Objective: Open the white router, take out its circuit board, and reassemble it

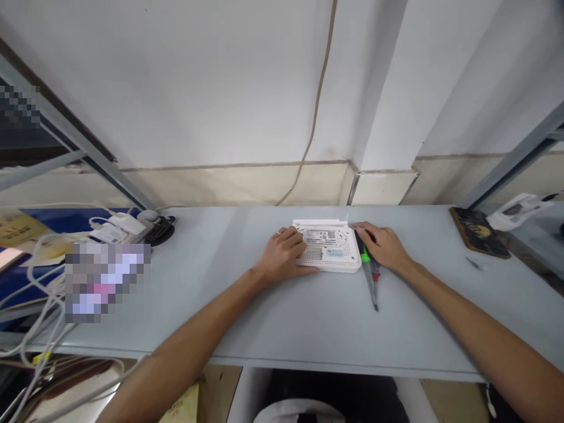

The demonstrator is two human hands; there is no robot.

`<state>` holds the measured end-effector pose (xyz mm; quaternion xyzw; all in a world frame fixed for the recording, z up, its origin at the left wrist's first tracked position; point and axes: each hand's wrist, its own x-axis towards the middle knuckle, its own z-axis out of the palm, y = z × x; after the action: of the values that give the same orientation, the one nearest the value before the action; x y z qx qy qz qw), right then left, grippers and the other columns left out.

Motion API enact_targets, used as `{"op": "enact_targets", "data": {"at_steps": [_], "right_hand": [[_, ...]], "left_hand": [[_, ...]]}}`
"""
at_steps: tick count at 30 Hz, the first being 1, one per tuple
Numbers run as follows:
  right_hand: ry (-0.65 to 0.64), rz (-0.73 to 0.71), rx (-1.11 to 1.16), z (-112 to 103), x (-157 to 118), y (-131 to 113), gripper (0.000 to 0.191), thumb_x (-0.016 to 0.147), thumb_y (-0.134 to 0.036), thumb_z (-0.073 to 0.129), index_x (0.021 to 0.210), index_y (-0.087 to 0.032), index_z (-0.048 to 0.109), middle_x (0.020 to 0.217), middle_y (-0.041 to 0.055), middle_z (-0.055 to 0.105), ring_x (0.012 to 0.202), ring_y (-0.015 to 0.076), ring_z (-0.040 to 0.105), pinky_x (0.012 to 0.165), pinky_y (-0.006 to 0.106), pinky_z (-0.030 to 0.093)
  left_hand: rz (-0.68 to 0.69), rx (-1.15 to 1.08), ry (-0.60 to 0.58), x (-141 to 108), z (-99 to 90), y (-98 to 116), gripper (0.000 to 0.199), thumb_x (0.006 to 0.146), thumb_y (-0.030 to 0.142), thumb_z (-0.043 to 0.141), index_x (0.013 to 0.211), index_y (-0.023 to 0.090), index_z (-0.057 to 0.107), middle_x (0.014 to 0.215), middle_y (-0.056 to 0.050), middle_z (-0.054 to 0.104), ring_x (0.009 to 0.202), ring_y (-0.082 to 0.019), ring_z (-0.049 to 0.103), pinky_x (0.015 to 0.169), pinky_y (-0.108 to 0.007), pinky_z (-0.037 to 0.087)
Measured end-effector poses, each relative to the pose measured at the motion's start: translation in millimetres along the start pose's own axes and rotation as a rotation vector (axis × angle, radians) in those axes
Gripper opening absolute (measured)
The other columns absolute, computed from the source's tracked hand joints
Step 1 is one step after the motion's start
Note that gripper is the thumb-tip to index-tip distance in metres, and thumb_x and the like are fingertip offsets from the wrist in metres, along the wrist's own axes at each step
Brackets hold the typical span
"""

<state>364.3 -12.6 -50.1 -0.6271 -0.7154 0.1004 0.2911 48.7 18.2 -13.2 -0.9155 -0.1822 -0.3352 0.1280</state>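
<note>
One white router (330,249), left hand (282,252) spread on it, right hand (379,244) spread against its edge, two screwdrivers (370,276) lay right of it

Bright, flat, diffuse light over the pale grey tabletop (185,305), source out of view. Only faint, soft shadows beside the bare left hand (284,255) and bare right hand (379,245). Wide-angle leaning in the grey metal shelf uprights (74,135) near the frame edges; slightly soft detail throughout; one coarse pixelated block (108,282) at left.

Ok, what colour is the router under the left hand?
The router is white; the head view shows it best.
</note>
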Motion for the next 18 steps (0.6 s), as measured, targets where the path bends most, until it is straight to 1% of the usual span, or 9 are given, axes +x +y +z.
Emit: {"op": "enact_targets", "data": {"at_steps": [2, 4, 6, 10, 13, 15, 18], "right_hand": [[-0.003, 0.012, 0.002, -0.4, -0.1, 0.1, 0.047, 0.108, -0.049, 0.034, 0.125, -0.027, 0.072, 0.104, 0.0032, 0.082, 0.086, 0.0261, 0.075, 0.079, 0.037, 0.051], [-0.004, 0.017, 0.01, -0.7, 0.0, -0.1, 0.05, 0.108, -0.052, 0.032, 0.122, -0.026, 0.072, 0.104, 0.0039, 0.081, 0.087, 0.0266, 0.075, 0.08, 0.037, 0.05], [-0.009, 0.015, 0.026, -1.0, 0.1, -0.8, 0.051, 0.108, -0.054, 0.032, 0.119, -0.026, 0.073, 0.104, 0.0042, 0.081, 0.086, 0.0262, 0.074, 0.081, 0.036, 0.049], [-0.012, 0.026, 0.065, -2.8, 0.6, -3.2, 0.053, 0.106, -0.057, 0.032, 0.111, -0.024, 0.074, 0.089, 0.0039, 0.078, 0.074, 0.0235, 0.069, 0.075, 0.035, 0.047], [-0.005, 0.044, 0.102, -5.9, 1.7, -5.1, 0.055, 0.105, -0.059, 0.034, 0.107, -0.022, 0.074, 0.08, 0.0037, 0.074, 0.07, 0.0219, 0.065, 0.073, 0.034, 0.045], [-0.012, 0.055, 0.133, -8.3, 2.8, -6.0, 0.057, 0.104, -0.061, 0.034, 0.105, -0.022, 0.075, 0.071, 0.002, 0.07, 0.066, 0.0204, 0.062, 0.07, 0.033, 0.045], [-0.027, 0.068, 0.176, -11.2, 4.5, -6.4, 0.063, 0.104, -0.066, 0.033, 0.103, -0.021, 0.076, 0.061, -0.0004, 0.061, 0.06, 0.018, 0.056, 0.063, 0.031, 0.043]], "left_hand": [[0.013, -0.018, -0.004, 1.4, -2.5, -0.2, 0.051, 0.097, 0.06, 0.065, 0.067, 0.02, 0.05, 0.074, -0.005, 0.06, 0.078, -0.02, 0.053, 0.07, -0.034, 0.041], [0.01, -0.04, -0.02, 2.7, -6.2, -0.9, 0.046, 0.106, 0.045, 0.055, 0.068, 0.02, 0.051, 0.074, -0.004, 0.06, 0.075, -0.019, 0.052, 0.068, -0.034, 0.04], [0.0, -0.047, -0.034, 3.3, -10.1, -1.6, 0.044, 0.109, 0.034, 0.048, 0.068, 0.019, 0.052, 0.074, -0.004, 0.06, 0.073, -0.018, 0.052, 0.067, -0.034, 0.039], [0.023, -0.026, -0.018, 3.5, -15.1, -1.3, 0.041, 0.107, 0.03, 0.051, 0.068, 0.019, 0.054, 0.074, -0.004, 0.061, 0.072, -0.017, 0.053, 0.067, -0.033, 0.04], [0.085, 0.014, -0.018, 5.5, -18.9, 0.0, 0.038, 0.105, 0.029, 0.054, 0.068, 0.019, 0.053, 0.075, -0.004, 0.06, 0.072, -0.017, 0.054, 0.068, -0.033, 0.041], [0.123, 0.048, -0.007, 8.0, -23.3, -0.2, 0.037, 0.104, 0.027, 0.057, 0.068, 0.02, 0.052, 0.074, -0.004, 0.06, 0.073, -0.017, 0.054, 0.067, -0.033, 0.041], [0.127, 0.072, 0.04, 11.1, -30.6, -3.2, 0.035, 0.101, 0.023, 0.062, 0.068, 0.019, 0.05, 0.074, -0.004, 0.06, 0.072, -0.017, 0.053, 0.066, -0.032, 0.04]]}}
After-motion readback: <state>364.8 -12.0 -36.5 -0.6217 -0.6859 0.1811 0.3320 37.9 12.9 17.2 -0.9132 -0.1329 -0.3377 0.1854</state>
